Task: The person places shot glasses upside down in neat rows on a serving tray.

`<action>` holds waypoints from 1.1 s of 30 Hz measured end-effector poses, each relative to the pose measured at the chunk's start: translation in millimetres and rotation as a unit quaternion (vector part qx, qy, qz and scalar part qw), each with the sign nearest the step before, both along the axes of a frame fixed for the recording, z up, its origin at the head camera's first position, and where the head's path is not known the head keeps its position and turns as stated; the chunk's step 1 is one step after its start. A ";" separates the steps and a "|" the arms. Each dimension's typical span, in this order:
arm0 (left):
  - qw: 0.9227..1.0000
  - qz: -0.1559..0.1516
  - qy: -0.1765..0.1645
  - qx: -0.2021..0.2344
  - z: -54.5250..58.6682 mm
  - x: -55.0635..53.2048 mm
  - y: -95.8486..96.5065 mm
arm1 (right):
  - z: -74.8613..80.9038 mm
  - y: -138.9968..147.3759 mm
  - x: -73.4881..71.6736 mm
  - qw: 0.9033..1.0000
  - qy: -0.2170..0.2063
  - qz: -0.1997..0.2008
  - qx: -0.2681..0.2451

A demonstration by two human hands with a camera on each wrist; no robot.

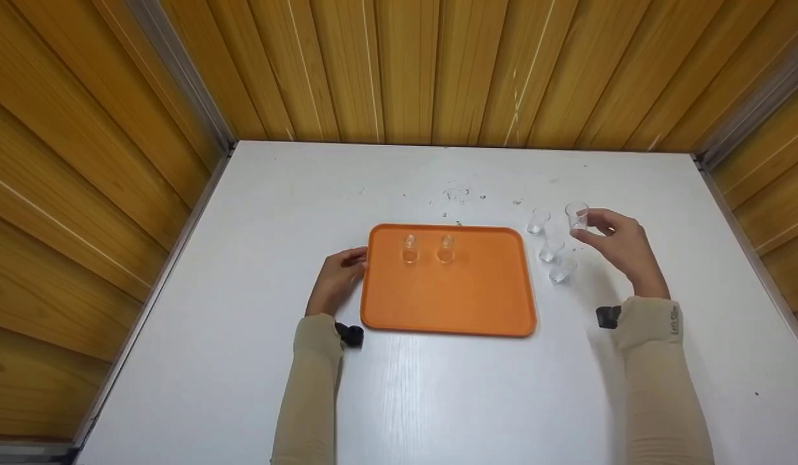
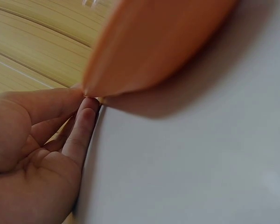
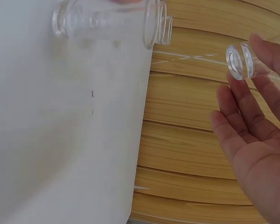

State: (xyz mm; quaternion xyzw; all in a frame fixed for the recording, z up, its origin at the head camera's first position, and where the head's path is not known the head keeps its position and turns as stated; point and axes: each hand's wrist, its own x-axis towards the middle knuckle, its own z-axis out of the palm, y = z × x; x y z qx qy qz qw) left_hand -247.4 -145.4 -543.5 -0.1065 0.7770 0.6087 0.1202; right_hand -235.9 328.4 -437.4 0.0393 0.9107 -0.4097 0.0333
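My right hand [image 1: 621,242] pinches a small clear shot glass [image 1: 577,218] between thumb and fingers, above the table. In the right wrist view its thick base [image 3: 239,61] faces the camera. Three similar glasses stand close together just left of that hand, among them a rear glass [image 1: 538,221] and a front glass [image 1: 562,270]. At the tray's left side my left hand [image 1: 336,276] grips the rim of the orange tray [image 1: 450,303], thumb and fingertips meeting at the edge in the left wrist view. Two clear glasses, a left one [image 1: 409,249] and a right one [image 1: 446,249], stand on the tray near its back.
The white table [image 1: 437,394] carries the tray and the loose glasses. Dark marks [image 1: 457,194] dot its surface behind the tray. Wood-patterned panels [image 1: 405,71] rise behind the table and on both sides.
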 end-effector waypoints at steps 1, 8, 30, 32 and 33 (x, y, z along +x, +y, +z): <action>1.000 0.000 0.000 0.001 -0.1 -0.1 0.0 | 0.1 -2.8 -0.4 1.000 0.006 0.004 -0.002; 1.000 0.007 -0.008 0.016 0.6 1.7 -0.8 | -2.2 -24.3 -5.2 0.999 0.031 0.029 -0.026; 1.000 0.003 0.009 0.012 -0.4 1.8 0.0 | -20.5 -77.7 -16.8 0.992 0.008 0.079 -0.103; 1.000 0.000 0.018 0.013 -1.1 1.6 -0.1 | -24.9 -80.7 -17.1 0.991 0.009 0.085 -0.105; 1.000 -0.002 0.024 0.013 -1.7 1.3 -0.2 | -27.1 -82.1 -17.2 0.990 0.010 0.088 -0.107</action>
